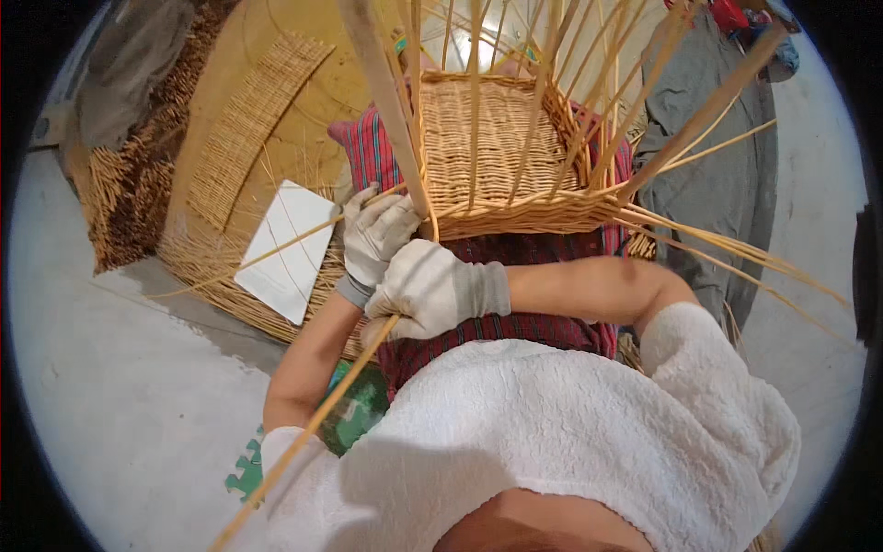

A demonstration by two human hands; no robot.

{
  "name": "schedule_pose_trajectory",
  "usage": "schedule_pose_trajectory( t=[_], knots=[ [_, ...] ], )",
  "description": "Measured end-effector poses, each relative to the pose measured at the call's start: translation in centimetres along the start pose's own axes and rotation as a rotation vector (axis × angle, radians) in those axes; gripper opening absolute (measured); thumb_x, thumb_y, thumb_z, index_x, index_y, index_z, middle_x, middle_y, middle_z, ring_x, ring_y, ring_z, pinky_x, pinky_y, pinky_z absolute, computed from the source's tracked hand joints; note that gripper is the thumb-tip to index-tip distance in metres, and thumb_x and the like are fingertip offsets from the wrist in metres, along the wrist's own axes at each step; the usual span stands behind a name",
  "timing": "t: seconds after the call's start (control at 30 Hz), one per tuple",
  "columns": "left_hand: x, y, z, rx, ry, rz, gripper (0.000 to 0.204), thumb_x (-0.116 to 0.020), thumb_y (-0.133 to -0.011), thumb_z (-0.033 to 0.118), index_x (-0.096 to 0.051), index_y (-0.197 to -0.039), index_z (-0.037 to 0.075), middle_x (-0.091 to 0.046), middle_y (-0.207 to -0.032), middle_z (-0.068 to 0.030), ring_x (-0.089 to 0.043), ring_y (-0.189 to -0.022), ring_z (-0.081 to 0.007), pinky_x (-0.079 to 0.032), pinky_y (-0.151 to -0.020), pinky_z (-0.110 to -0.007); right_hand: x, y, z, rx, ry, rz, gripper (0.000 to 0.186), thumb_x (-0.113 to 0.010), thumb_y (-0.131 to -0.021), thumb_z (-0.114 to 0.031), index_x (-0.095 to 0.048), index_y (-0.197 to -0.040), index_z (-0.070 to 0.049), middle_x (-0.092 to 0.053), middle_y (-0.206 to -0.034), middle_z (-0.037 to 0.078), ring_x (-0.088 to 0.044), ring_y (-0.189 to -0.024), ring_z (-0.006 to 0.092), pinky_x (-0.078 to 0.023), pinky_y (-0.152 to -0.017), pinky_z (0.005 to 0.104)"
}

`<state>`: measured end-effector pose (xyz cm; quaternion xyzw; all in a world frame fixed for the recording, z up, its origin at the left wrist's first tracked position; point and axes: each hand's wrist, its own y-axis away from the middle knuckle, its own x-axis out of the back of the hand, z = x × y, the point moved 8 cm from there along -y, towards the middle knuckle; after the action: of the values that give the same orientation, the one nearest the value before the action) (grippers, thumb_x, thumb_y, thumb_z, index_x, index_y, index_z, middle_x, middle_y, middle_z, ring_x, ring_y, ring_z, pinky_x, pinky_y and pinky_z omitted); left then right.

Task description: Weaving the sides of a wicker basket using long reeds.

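A half-woven wicker basket [492, 138] rests on a striped cloth across my lap, its upright stakes rising all round. Thick wooden posts [391, 101] stand at its near corners. My left hand [377, 237], in a whitish work glove, is closed at the near left corner, against the foot of the post. Just below it, my right hand [425, 290], gloved alike, is closed around a long wicker rod [308, 428]. That rod runs down to the lower left, and a bend of it shows at the corner above. The fingertips of both hands are partly hidden.
A woven wicker panel [258, 129] and a white board [290, 248] lie at the left, beside bundles of thin sticks [138, 184]. Loose rods [736, 244] stick out from the basket's right side over a grey cloth [708, 175]. A green foam mat [359, 409] lies below my left arm.
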<state>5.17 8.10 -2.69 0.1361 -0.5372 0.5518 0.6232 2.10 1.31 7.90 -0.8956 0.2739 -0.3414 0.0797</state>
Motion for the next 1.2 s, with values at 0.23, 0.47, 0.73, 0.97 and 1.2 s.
schedule_pose_trajectory(
  t=[0.23, 0.47, 0.73, 0.97, 1.2],
  knots=[
    [1.7, -1.4, 1.8, -0.097, 0.139, 0.133, 0.033, -0.069, -0.074, 0.02, -0.066, -0.106, 0.015, -0.067, -0.118, 0.0018, -0.062, -0.111, -0.0182, -0.042, -0.105, -0.046, -0.1, -1.5, 0.5, -0.098, 0.056, 0.055, 0.032, -0.068, -0.084, -0.044, -0.063, -0.072, -0.015, -0.054, -0.057, 0.012, -0.059, -0.058, 0.0345, -0.044, -0.053, 0.0451],
    [0.5, 0.0, 1.4, 0.511, 0.959, 0.226, 0.07, -0.086, -0.074, 0.03, -0.053, -0.129, 0.0, -0.063, -0.12, -0.011, -0.05, -0.127, -0.0227, -0.036, -0.112, -0.042, -0.3, -4.2, 1.4, -0.158, 0.014, 0.189, 0.032, -0.063, -0.086, -0.045, -0.067, -0.082, -0.014, -0.063, -0.066, 0.01, -0.067, -0.067, 0.0314, -0.051, -0.065, 0.045],
    [-3.3, 3.0, -1.7, 0.604, 1.311, 0.413, 0.044, -0.061, -0.098, 0.034, -0.052, -0.122, -0.001, -0.063, -0.116, -0.0115, -0.061, -0.107, -0.0196, -0.047, -0.102, -0.037, -2.1, -12.0, -1.3, -0.102, -0.211, -0.011, 0.036, -0.063, -0.086, -0.049, -0.066, -0.113, -0.025, -0.069, -0.077, 0.007, -0.069, -0.072, 0.0295, -0.054, -0.063, 0.0435],
    [-0.2, 1.2, 1.8, 0.829, 1.168, 0.411, 0.022, -0.054, -0.102, 0.022, -0.054, -0.11, 0.001, -0.066, -0.111, -0.0154, -0.061, -0.104, -0.0207, -0.046, -0.101, -0.037, -3.5, -14.0, -6.0, 0.294, -0.445, 0.026, 0.023, -0.063, -0.083, -0.023, -0.065, -0.106, -0.024, -0.071, -0.084, -0.001, -0.069, -0.073, 0.0271, -0.053, -0.059, 0.0401],
    [2.8, 2.6, 0.7, 0.87, 1.054, 0.607, 0.019, -0.06, -0.098, 0.013, -0.053, -0.112, 0.002, -0.064, -0.117, -0.0205, -0.063, -0.107, -0.0264, -0.052, -0.096, -0.042, -5.8, -11.9, -8.1, 0.272, -0.194, -0.051, 0.026, -0.063, -0.078, -0.016, -0.068, -0.101, -0.026, -0.069, -0.082, 0.004, -0.069, -0.075, 0.0293, -0.053, -0.059, 0.0448]
  ],
)
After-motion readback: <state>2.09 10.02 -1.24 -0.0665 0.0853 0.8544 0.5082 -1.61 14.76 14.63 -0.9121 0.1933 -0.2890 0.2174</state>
